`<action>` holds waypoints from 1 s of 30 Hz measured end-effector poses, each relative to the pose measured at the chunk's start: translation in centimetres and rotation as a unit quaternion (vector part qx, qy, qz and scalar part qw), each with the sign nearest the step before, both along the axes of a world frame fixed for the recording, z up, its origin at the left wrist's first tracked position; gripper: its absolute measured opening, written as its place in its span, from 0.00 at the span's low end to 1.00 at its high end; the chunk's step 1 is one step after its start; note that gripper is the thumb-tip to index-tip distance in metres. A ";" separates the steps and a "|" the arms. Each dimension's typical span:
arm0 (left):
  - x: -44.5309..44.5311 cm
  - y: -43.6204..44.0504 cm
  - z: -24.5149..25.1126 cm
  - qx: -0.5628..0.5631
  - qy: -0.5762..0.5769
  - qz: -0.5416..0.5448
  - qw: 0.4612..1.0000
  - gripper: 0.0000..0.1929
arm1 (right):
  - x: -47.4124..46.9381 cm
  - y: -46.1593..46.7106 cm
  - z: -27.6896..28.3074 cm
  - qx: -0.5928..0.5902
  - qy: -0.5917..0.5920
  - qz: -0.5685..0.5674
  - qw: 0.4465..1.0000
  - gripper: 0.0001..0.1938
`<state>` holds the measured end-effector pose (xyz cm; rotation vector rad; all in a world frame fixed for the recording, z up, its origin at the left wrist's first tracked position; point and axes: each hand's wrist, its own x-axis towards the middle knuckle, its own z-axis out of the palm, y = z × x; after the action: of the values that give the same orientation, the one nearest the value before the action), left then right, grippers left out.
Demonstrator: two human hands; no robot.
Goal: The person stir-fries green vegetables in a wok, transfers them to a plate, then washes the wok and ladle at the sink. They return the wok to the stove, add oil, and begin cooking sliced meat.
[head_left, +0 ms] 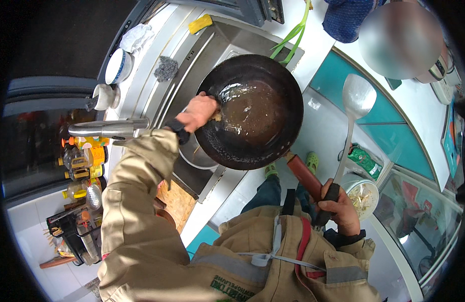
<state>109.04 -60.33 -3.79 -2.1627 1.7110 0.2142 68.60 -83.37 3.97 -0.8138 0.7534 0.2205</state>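
A dark wok (251,151) with brownish liquid in it is held tilted over the edge of a steel sink (236,36). My left hand (200,109) reaches over the wok's rim, fingers curled around a small tan thing (217,116) against the inner wall; what it is cannot be told. My right hand (340,211) is closed around the black grip of a metal wok spatula (358,98) and the end of the wok's reddish-brown handle (304,175). The spatula's blade points away from me. Partly hidden under the wok, a round metal vessel (196,156) stands in the sink.
Around the sink are a faucet (108,128), a yellow sponge (200,24), a steel-wool scrubber (166,69), a bowl (119,66) and green onions (292,37). Bottles (85,156) line the left side. A bin with scraps (362,196) stands beside my right hand. Another person (343,19) is at top right.
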 end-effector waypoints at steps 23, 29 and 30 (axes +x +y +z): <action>-9.6 -7.6 -2.3 -0.030 0.259 0.033 0.965 0.12 | 0.1 -1.7 -0.5 0.011 -0.011 0.063 0.998 0.13; -3.5 -16.3 -0.2 -0.297 0.067 -0.262 0.916 0.09 | 0.5 -2.1 0.2 0.021 0.028 0.082 0.996 0.15; -1.6 -16.3 0.3 -0.276 0.030 -0.292 0.915 0.08 | 0.5 -2.1 0.2 0.019 0.033 0.091 0.995 0.15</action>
<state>107.48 -76.61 -3.48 -1.8506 2.5956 -0.4168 69.06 -85.49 4.18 -0.8431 0.7345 0.4249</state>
